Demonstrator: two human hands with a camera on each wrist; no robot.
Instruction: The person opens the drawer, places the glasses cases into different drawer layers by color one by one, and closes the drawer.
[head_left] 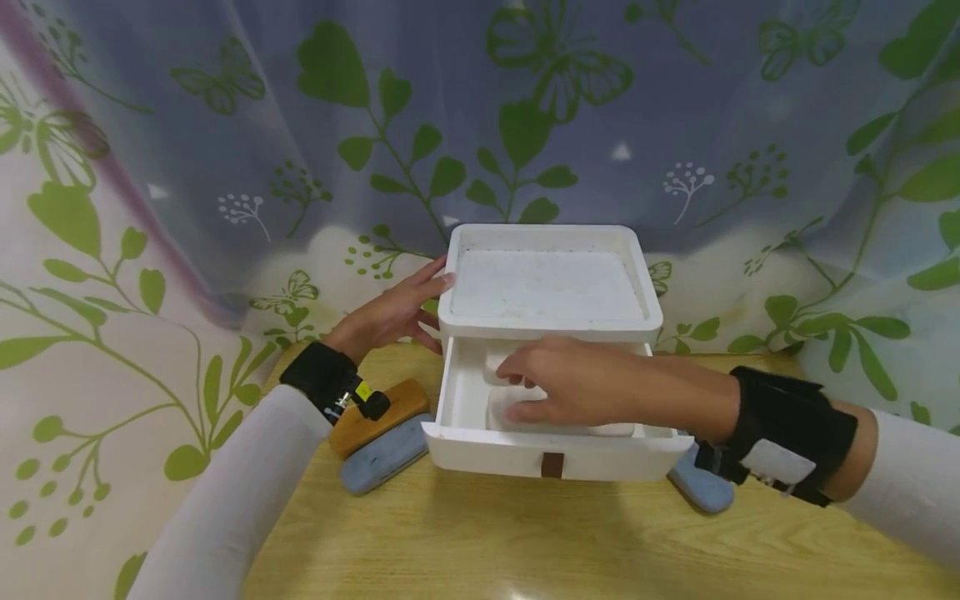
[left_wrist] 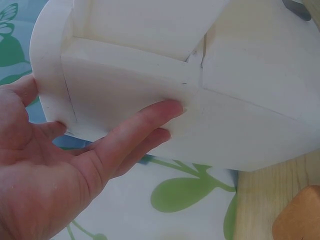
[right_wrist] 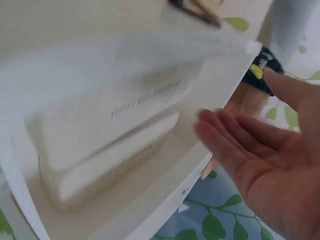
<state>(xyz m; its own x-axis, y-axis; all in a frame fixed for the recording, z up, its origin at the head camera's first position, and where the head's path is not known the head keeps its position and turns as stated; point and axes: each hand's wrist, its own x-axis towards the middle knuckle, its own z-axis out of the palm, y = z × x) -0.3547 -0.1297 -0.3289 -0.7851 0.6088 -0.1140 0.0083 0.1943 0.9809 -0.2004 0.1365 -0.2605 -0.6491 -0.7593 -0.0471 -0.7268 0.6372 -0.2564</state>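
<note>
A white drawer box [head_left: 543,287] with a shallow tray top stands on the table, its drawer [head_left: 487,454] pulled out toward me. My left hand [head_left: 393,312] rests against the box's left side; in the left wrist view its fingers [left_wrist: 145,120] lie nearly straight along the white wall. Over the drawer hovers my right hand [head_left: 573,379], fingers loosely bent with nothing between them. Two long white blocks with printed lettering, a larger block [right_wrist: 120,120] and a narrower block [right_wrist: 120,170], lie side by side inside the drawer. In the head view my right hand partly covers them.
Left of the box lie an orange oblong piece [head_left: 393,408] and a blue oblong piece [head_left: 386,454]. Another blue piece [head_left: 705,483] sits to the right, partly behind the drawer's corner. A leaf-patterned curtain [head_left: 480,125] hangs close behind. A brown pull tab [head_left: 552,465] marks the drawer front.
</note>
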